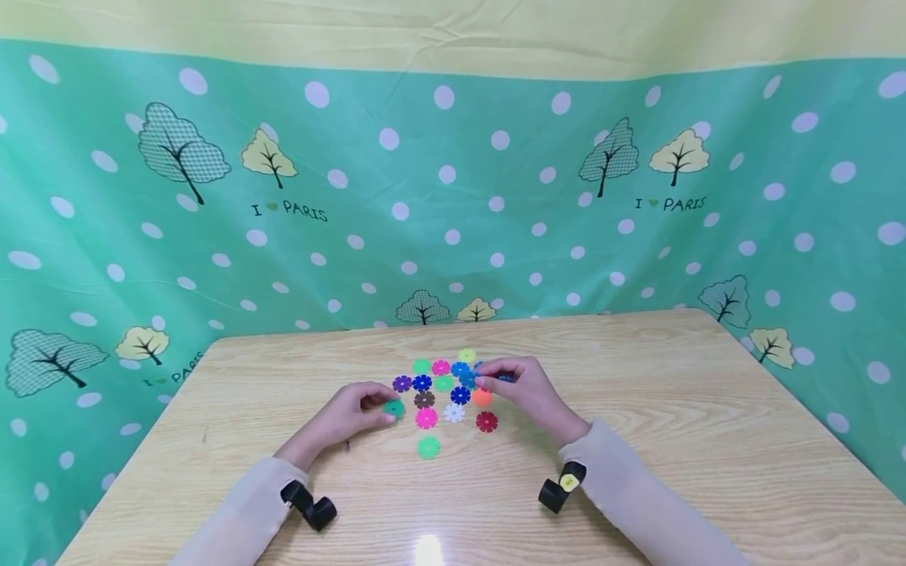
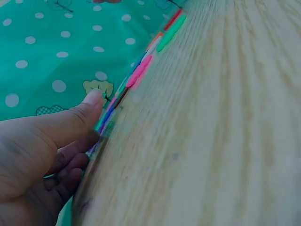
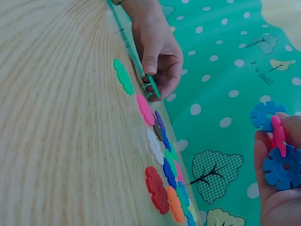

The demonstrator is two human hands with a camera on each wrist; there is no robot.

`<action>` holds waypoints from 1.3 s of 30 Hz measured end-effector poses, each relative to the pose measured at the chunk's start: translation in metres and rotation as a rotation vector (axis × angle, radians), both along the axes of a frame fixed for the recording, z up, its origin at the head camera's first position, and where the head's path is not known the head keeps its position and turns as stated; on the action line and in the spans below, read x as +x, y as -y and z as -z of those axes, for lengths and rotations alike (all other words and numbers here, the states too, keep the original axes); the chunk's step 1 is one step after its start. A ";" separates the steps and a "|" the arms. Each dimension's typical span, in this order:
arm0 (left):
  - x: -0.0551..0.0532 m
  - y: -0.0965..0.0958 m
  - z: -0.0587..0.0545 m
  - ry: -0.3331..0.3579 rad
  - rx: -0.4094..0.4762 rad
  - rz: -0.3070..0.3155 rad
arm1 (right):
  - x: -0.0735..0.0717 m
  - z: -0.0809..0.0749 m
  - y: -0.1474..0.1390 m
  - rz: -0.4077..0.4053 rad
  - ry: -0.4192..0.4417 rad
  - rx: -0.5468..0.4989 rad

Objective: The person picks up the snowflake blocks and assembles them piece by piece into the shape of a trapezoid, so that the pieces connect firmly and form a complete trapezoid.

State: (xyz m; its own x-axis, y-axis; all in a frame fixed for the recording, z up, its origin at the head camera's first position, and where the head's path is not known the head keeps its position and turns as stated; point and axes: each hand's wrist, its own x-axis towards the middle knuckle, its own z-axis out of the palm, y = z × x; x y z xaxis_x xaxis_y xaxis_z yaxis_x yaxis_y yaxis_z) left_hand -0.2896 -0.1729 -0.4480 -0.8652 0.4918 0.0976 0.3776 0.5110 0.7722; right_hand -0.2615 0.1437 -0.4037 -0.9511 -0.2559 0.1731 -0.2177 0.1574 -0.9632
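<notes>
My left hand (image 1: 347, 415) pinches a teal-green notched snowflake disc (image 1: 394, 409) between thumb and fingers, just left of the spread of discs. The right wrist view shows that disc (image 3: 154, 87) edge-on. At the spread's right side, my right hand (image 1: 527, 391) holds a small joined piece over the table. In the right wrist view this piece has a blue disc (image 3: 264, 115) and a second blue disc (image 3: 284, 169), with a pink disc (image 3: 278, 135) slotted between them. Nearest the hands lie a pink disc (image 1: 426, 418), a brown disc (image 1: 424, 400) and an orange disc (image 1: 482, 398).
Several more loose discs lie flat mid-table, among them a red disc (image 1: 487, 422), a white disc (image 1: 454, 413), a light green disc (image 1: 429, 448) and a yellow disc (image 1: 467, 356). Behind the wooden table (image 1: 679, 393) hangs a green dotted curtain (image 1: 453, 204).
</notes>
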 end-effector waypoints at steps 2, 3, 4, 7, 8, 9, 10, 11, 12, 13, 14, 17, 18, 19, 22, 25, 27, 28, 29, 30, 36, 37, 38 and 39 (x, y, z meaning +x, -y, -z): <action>-0.001 -0.002 -0.002 0.006 -0.002 -0.005 | 0.000 0.001 0.000 -0.003 0.004 -0.003; -0.001 -0.004 -0.003 0.007 -0.003 -0.007 | 0.000 0.001 -0.001 -0.002 0.006 -0.003; -0.001 -0.005 -0.005 0.006 -0.003 -0.011 | 0.000 0.001 -0.001 -0.002 0.008 -0.005; 0.000 -0.012 -0.012 0.016 0.010 -0.023 | 0.000 0.001 -0.001 0.002 0.007 -0.005; 0.000 -0.014 -0.014 0.014 0.020 -0.021 | 0.000 0.000 -0.001 0.006 0.006 -0.001; 0.001 -0.017 -0.016 0.011 0.033 -0.019 | 0.000 -0.001 -0.001 0.007 0.005 0.003; 0.002 -0.020 -0.019 0.009 0.043 -0.021 | 0.000 -0.001 -0.001 0.006 0.002 0.002; 0.003 -0.023 -0.021 0.007 0.057 -0.017 | 0.000 -0.001 -0.001 0.006 -0.001 0.004; 0.004 -0.027 -0.023 -0.002 0.068 -0.015 | -0.001 -0.001 -0.001 0.006 -0.001 0.005; 0.005 -0.030 -0.025 -0.004 0.081 -0.015 | -0.001 -0.001 -0.001 0.006 -0.003 0.007; 0.006 -0.033 -0.027 -0.010 0.091 -0.013 | -0.001 -0.001 -0.001 0.004 -0.006 0.006; 0.010 -0.042 -0.032 -0.011 0.104 -0.016 | -0.003 0.001 0.000 0.004 -0.007 0.007; 0.012 -0.045 -0.034 -0.011 0.108 -0.021 | -0.003 0.001 0.000 0.003 -0.007 0.010; 0.013 -0.047 -0.035 -0.014 0.113 -0.020 | -0.003 0.001 0.000 0.001 -0.008 0.009; 0.015 -0.055 -0.038 -0.030 0.132 -0.028 | -0.003 0.002 -0.001 -0.011 -0.016 0.009; 0.018 -0.061 -0.042 -0.035 0.159 -0.043 | -0.002 0.002 -0.001 -0.015 -0.016 0.014; 0.020 -0.065 -0.045 -0.026 0.181 -0.059 | -0.002 0.002 -0.001 -0.014 -0.016 0.019; 0.020 -0.068 -0.047 -0.019 0.191 -0.066 | -0.002 0.002 -0.001 -0.013 -0.016 0.021; 0.021 -0.069 -0.048 -0.013 0.203 -0.072 | -0.002 0.002 -0.001 -0.013 -0.017 0.023; 0.022 -0.072 -0.049 -0.007 0.213 -0.078 | -0.002 0.002 -0.001 -0.016 -0.018 0.026; 0.025 -0.082 -0.053 0.014 0.267 -0.100 | -0.002 0.002 -0.001 -0.032 -0.030 0.039; 0.025 -0.083 -0.054 0.018 0.273 -0.105 | -0.002 0.002 -0.001 -0.032 -0.032 0.044; 0.025 -0.084 -0.053 0.023 0.274 -0.113 | -0.002 0.002 -0.001 -0.034 -0.034 0.045; 0.025 -0.085 -0.053 0.026 0.277 -0.117 | -0.002 0.002 0.000 -0.033 -0.033 0.046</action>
